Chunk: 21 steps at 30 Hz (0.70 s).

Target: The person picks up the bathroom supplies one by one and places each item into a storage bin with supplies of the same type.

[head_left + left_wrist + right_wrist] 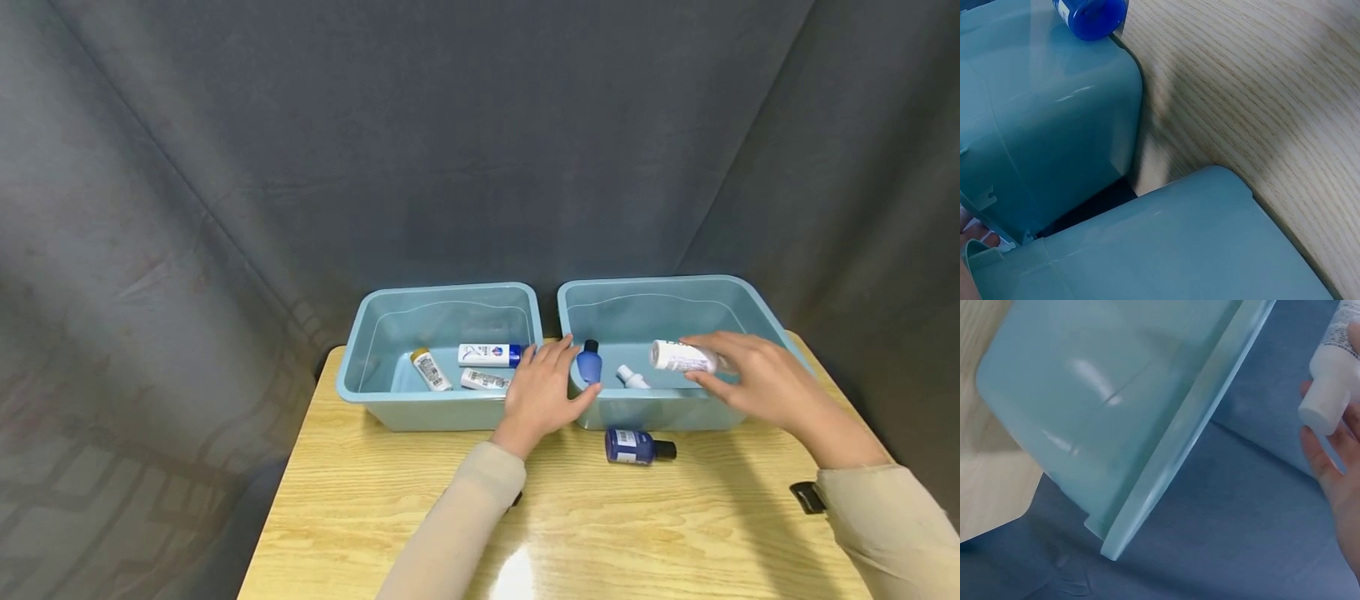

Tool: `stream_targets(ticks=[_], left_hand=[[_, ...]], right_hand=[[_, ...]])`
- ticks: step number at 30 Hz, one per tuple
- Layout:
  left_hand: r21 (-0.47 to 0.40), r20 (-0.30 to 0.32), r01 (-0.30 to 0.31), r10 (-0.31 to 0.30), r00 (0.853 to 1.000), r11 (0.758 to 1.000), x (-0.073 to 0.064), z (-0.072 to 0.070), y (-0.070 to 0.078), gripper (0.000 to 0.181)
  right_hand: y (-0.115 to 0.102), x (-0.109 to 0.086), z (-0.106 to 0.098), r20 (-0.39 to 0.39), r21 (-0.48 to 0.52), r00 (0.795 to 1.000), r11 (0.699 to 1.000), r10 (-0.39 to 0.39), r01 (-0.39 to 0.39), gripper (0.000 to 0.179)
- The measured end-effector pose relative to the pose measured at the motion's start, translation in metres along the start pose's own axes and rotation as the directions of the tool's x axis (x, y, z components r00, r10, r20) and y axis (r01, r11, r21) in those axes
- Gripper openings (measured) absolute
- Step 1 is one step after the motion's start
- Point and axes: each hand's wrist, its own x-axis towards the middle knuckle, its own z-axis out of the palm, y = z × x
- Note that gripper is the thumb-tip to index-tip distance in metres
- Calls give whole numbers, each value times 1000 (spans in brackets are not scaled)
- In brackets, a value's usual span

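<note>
My right hand [757, 375] holds a white bottle [681, 357] above the right blue bin [652, 408]. In the right wrist view the bottle's white cap [1322, 406] points down and the fingers lie along its side. My left hand [546, 390] is spread over the neighbouring rims of the two bins, its fingers extended. In the right bin, a blue bottle with a black cap [590, 367] lies near that hand, and a small white bottle [632, 377] sits further right. A dark blue bottle [633, 447] lies on its side on the table in front.
The left blue bin [435, 410] holds a white-and-blue bottle [486, 355], a yellow-capped bottle [432, 370] and a white labelled item [483, 380]. Both bins stand at the wooden table's [360, 500] far edge. A dark grey curtain [450, 150] hangs behind.
</note>
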Motion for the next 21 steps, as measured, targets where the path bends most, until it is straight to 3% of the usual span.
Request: stream_targets(ticks=[5,10,16,21], left_hand=[[-1,-10,-2,2,1000,1000,0,0,0,71],[1,-13,-7,7,1000,1000,0,0,0,71],[9,-5,-1,1,1000,1000,0,1,0,72],[7,-16,0,0,1000,1000,0,2,0,71]], right_hand=[[11,2,4,-60,-7,998,1000,-17,17,48],[21,4,9,-112,4,993,1000,-29,29,73],[26,4,11,-54,-25,998,1000,-20,18,49],[31,5,15,-37,-31,999,999,-9,8,47]])
